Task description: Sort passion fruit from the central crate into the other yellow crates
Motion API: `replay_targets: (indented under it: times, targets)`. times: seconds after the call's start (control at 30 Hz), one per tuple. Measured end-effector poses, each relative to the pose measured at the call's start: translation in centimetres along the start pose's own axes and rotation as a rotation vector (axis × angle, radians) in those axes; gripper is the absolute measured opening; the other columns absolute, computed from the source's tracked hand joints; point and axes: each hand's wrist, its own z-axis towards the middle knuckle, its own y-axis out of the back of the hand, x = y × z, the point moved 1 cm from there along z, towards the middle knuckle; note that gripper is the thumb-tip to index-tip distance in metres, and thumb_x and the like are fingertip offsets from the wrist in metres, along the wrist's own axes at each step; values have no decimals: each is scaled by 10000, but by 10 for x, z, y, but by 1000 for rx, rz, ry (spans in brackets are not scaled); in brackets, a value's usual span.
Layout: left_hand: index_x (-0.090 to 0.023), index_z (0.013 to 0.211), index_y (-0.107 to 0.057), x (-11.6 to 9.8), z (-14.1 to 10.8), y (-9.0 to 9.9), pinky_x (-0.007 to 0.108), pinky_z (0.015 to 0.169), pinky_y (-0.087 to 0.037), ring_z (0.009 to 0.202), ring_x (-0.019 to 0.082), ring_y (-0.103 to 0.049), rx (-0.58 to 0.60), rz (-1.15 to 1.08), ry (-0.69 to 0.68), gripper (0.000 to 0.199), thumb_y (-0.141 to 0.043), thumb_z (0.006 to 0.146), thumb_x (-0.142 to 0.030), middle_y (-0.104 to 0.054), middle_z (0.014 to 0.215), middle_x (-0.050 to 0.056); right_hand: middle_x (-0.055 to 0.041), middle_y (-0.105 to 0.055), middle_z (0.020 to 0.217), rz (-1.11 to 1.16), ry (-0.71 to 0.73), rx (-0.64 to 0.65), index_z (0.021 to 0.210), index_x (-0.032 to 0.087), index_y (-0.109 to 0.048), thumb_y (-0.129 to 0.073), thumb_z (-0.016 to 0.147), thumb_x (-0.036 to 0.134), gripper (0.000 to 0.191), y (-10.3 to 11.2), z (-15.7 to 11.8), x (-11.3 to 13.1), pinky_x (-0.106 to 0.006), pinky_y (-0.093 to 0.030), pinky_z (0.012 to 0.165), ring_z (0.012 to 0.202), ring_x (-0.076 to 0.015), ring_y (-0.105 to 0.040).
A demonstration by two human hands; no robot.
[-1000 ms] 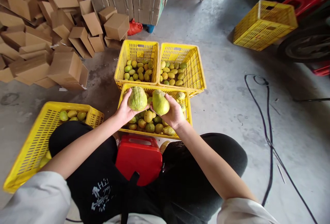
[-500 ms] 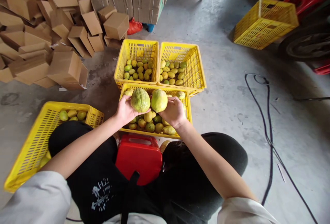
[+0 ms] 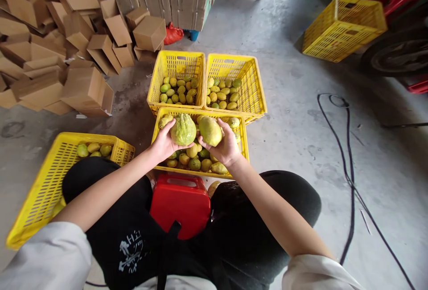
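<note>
My left hand (image 3: 163,144) is closed round a bumpy green-yellow citrus fruit (image 3: 183,130), thumb near its top and fingers beneath. A smoother yellow-green citrus fruit (image 3: 210,131) sits in my right hand (image 3: 227,146), the thumb behind it and the fingertips at its lower left side. The two fruits are held side by side with a small gap. Below them stands a yellow plastic crate (image 3: 245,147) with green and yellow fruits (image 3: 195,164) inside, partly hidden by my hands.
Behind are two yellow crates (image 3: 152,89) (image 3: 261,89) with smaller fruits. Another yellow crate (image 3: 36,192) lies by my left knee. A red plastic stool (image 3: 180,207) is between my legs. Cardboard boxes (image 3: 85,87) pile up at left; a black cable (image 3: 349,169) crosses the floor at right.
Both fruits have been turned in my hands. The right one has shifted slightly to the right, widening the gap, and my right fingers now show in front of it.
</note>
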Motion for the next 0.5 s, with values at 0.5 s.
replay_targets:
  times: [0.5]
  targets:
    - [-158,1228,-614,-4,-1,0,548,964,-538,1023,313,-710,36,11,-17,420,-443,961,-433,-722,1121,140,-8,-737,873,27,69,-33,1000,251,-620,-746,765,372,292,6,4,9,-315,-665,684,836,-202,-719]
